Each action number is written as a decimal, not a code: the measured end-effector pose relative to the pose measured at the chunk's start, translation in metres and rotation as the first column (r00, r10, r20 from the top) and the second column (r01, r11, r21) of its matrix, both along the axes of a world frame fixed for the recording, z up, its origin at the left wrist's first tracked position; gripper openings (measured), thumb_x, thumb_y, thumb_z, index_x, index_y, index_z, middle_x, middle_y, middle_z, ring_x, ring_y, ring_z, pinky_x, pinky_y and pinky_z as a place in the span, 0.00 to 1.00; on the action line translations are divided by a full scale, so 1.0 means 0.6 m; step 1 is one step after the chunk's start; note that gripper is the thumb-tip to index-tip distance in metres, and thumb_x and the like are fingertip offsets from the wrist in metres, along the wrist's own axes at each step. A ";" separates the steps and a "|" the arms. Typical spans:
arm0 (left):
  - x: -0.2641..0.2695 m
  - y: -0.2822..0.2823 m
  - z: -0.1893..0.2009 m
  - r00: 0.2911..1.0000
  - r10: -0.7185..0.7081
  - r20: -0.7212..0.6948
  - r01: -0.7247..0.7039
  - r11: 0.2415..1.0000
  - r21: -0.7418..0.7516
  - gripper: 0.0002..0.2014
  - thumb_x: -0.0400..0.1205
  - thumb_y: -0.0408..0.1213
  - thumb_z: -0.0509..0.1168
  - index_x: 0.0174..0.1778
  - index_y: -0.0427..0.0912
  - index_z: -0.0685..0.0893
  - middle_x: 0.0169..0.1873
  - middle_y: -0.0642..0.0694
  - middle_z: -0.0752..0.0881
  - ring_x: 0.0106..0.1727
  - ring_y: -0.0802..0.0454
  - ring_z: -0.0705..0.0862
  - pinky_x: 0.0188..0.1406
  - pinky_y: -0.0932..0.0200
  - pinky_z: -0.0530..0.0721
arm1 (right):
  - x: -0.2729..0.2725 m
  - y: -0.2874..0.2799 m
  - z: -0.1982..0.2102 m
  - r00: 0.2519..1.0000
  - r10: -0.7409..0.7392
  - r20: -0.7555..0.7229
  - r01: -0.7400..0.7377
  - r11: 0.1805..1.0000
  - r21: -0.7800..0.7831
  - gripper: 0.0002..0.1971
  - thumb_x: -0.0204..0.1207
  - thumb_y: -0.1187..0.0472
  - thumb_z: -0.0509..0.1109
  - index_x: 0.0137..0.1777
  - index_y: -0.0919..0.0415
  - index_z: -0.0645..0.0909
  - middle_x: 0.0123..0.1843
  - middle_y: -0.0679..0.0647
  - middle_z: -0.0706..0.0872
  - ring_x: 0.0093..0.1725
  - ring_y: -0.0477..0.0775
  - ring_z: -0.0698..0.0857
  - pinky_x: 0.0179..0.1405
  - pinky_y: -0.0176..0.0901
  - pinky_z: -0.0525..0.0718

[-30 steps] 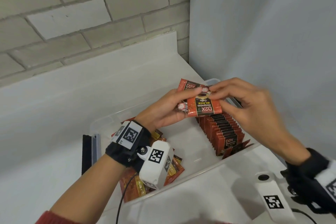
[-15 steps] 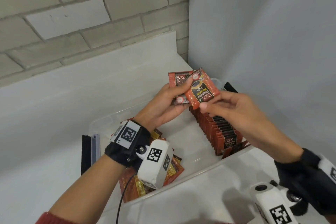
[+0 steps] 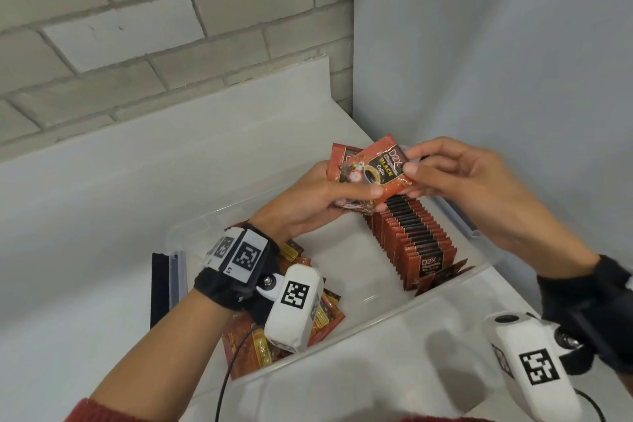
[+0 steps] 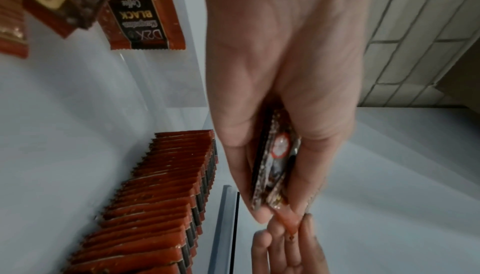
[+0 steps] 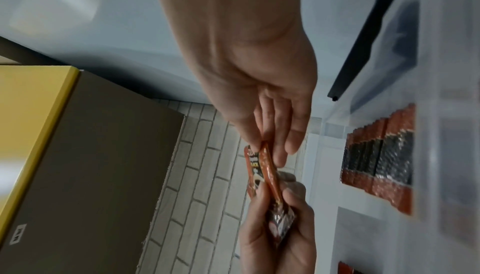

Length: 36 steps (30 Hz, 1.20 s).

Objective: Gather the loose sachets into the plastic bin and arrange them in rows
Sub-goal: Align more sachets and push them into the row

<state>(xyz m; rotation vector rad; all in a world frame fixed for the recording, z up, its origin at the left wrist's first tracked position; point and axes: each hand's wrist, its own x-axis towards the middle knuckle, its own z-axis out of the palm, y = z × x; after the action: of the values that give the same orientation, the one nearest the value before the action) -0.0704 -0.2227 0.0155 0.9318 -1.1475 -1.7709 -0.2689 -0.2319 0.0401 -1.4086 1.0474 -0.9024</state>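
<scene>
Both the left hand and right hand pinch one sachet above the bin.

Top sachet is coloured orange-red, printed with a black panel, yellow "BLACK" lettering and a coffee-cup picture. Row of sachets is banded rust-red and black. Loose sachets are marked red with gold. Plastic bin is seen clear. Wrist bands are patterned black-and-white squares.

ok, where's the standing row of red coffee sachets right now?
In the head view, the standing row of red coffee sachets sits along the right side of the clear plastic bin, just below both hands, opposite the loose sachet pile.
</scene>
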 end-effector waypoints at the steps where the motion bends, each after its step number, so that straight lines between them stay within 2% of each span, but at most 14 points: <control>1: 0.000 0.000 0.000 1.000 0.000 0.009 0.000 1.000 -0.004 0.12 0.76 0.19 0.66 0.53 0.34 0.82 0.43 0.45 0.90 0.43 0.53 0.89 0.43 0.60 0.87 | -0.005 -0.002 0.001 0.999 0.025 -0.045 -0.025 1.000 -0.004 0.09 0.73 0.61 0.73 0.53 0.58 0.85 0.42 0.56 0.92 0.42 0.50 0.91 0.47 0.36 0.89; 4: -0.001 0.000 -0.001 1.000 0.023 -0.018 -0.023 1.000 -0.004 0.14 0.70 0.35 0.76 0.51 0.38 0.86 0.47 0.42 0.90 0.49 0.49 0.89 0.54 0.56 0.87 | -0.025 -0.005 0.009 0.993 0.051 -0.105 -0.057 0.997 -0.054 0.11 0.70 0.59 0.74 0.52 0.56 0.88 0.43 0.53 0.93 0.44 0.50 0.91 0.50 0.36 0.88; 5: 0.000 -0.001 -0.001 0.999 0.044 -0.028 -0.043 0.999 0.004 0.18 0.67 0.42 0.77 0.50 0.39 0.88 0.48 0.41 0.89 0.51 0.48 0.88 0.57 0.55 0.85 | -0.034 -0.006 0.014 0.991 0.053 -0.121 -0.063 0.994 -0.086 0.10 0.68 0.59 0.74 0.50 0.57 0.88 0.43 0.53 0.93 0.43 0.50 0.91 0.49 0.34 0.88; 7: 0.003 -0.003 0.001 0.996 0.082 -0.043 -0.081 0.997 0.019 0.21 0.65 0.49 0.75 0.50 0.42 0.90 0.46 0.42 0.90 0.48 0.49 0.89 0.56 0.56 0.86 | -0.055 -0.005 0.024 0.980 0.088 -0.181 -0.115 0.982 -0.148 0.08 0.66 0.60 0.74 0.45 0.57 0.89 0.41 0.52 0.93 0.41 0.46 0.91 0.46 0.29 0.86; 9: 0.006 -0.006 0.001 0.992 0.109 -0.071 -0.107 0.994 0.028 0.22 0.67 0.52 0.73 0.51 0.42 0.89 0.41 0.43 0.89 0.42 0.51 0.88 0.50 0.57 0.87 | -0.078 -0.002 0.032 0.941 0.166 -0.293 -0.228 0.955 -0.191 0.05 0.67 0.55 0.77 0.42 0.52 0.90 0.41 0.49 0.93 0.42 0.43 0.91 0.47 0.26 0.84; 12: 0.007 -0.008 0.002 0.988 0.140 -0.066 -0.138 0.990 0.034 0.22 0.70 0.51 0.69 0.54 0.39 0.87 0.39 0.42 0.88 0.40 0.50 0.88 0.49 0.57 0.88 | -0.105 0.006 0.034 0.785 0.214 -0.582 -0.409 0.883 -0.228 0.10 0.62 0.35 0.75 0.41 0.33 0.89 0.41 0.37 0.89 0.43 0.39 0.88 0.49 0.26 0.80; 15: 0.006 -0.007 0.006 0.987 0.151 -0.053 -0.149 0.988 0.044 0.20 0.75 0.49 0.64 0.55 0.38 0.85 0.39 0.42 0.88 0.40 0.51 0.87 0.48 0.57 0.88 | -0.113 0.009 0.037 0.674 0.237 -0.699 -0.491 0.851 -0.185 0.08 0.62 0.31 0.71 0.42 0.24 0.86 0.45 0.37 0.83 0.48 0.41 0.85 0.51 0.32 0.78; 17: 0.006 -0.007 0.006 0.986 0.157 -0.059 -0.154 0.987 0.046 0.20 0.75 0.48 0.63 0.55 0.38 0.84 0.39 0.42 0.87 0.39 0.51 0.87 0.47 0.57 0.88 | -0.113 0.008 0.034 0.628 0.269 -0.730 -0.537 0.829 -0.156 0.10 0.62 0.29 0.69 0.42 0.22 0.85 0.44 0.39 0.83 0.49 0.41 0.84 0.49 0.31 0.77; 19: 0.005 -0.007 0.007 0.986 0.158 -0.060 -0.155 0.987 0.053 0.20 0.75 0.48 0.63 0.55 0.38 0.84 0.39 0.41 0.87 0.39 0.51 0.87 0.46 0.58 0.88 | -0.107 0.007 0.027 0.566 0.272 -0.778 -0.570 0.811 -0.131 0.05 0.66 0.35 0.73 0.42 0.22 0.84 0.40 0.44 0.82 0.49 0.39 0.81 0.46 0.28 0.76; 22: 0.005 -0.008 0.005 0.985 0.163 -0.052 -0.159 0.985 0.071 0.21 0.75 0.49 0.64 0.55 0.37 0.84 0.39 0.40 0.86 0.39 0.51 0.87 0.48 0.57 0.88 | -0.100 0.005 0.009 0.461 0.281 -0.842 -0.642 0.760 -0.098 0.15 0.73 0.52 0.75 0.35 0.25 0.84 0.41 0.43 0.77 0.46 0.37 0.79 0.44 0.23 0.72; 25: 0.006 -0.011 0.006 0.983 0.176 -0.060 -0.170 0.981 0.088 0.21 0.75 0.49 0.64 0.56 0.37 0.84 0.38 0.41 0.87 0.39 0.51 0.87 0.47 0.58 0.88 | -0.093 0.005 0.000 0.343 0.291 -0.893 -0.691 0.723 -0.029 0.18 0.76 0.53 0.73 0.33 0.25 0.78 0.42 0.40 0.73 0.43 0.33 0.75 0.43 0.20 0.69; 30: 0.004 -0.012 0.006 0.981 0.180 -0.070 -0.171 0.979 0.114 0.22 0.74 0.49 0.65 0.56 0.36 0.84 0.38 0.41 0.86 0.39 0.51 0.86 0.45 0.58 0.88 | -0.088 -0.001 -0.019 0.290 0.289 -0.913 -0.733 0.679 -0.018 0.09 0.73 0.53 0.77 0.40 0.33 0.86 0.40 0.33 0.80 0.53 0.33 0.68 0.45 0.26 0.69; 33: 0.004 -0.012 0.007 0.980 0.186 -0.066 -0.177 0.977 0.121 0.22 0.75 0.49 0.65 0.57 0.36 0.83 0.38 0.41 0.87 0.38 0.51 0.87 0.45 0.58 0.88 | -0.088 -0.002 -0.026 0.322 0.291 -0.901 -0.698 0.716 -0.018 0.16 0.71 0.55 0.79 0.32 0.31 0.80 0.40 0.34 0.77 0.51 0.36 0.72 0.43 0.28 0.71; 36: 0.004 -0.012 0.007 0.980 0.190 -0.064 -0.181 0.975 0.130 0.21 0.75 0.48 0.65 0.56 0.36 0.83 0.38 0.41 0.87 0.38 0.52 0.87 0.46 0.58 0.89 | -0.088 -0.004 -0.027 0.317 0.293 -0.902 -0.695 0.719 -0.011 0.17 0.70 0.55 0.79 0.30 0.32 0.78 0.39 0.36 0.78 0.52 0.35 0.72 0.43 0.30 0.75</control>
<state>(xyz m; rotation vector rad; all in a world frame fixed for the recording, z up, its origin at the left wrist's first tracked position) -0.0683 -0.2299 0.0196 1.0022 -0.8809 -1.7240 -0.3216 -0.2344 0.0237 -2.5185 0.9828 0.2127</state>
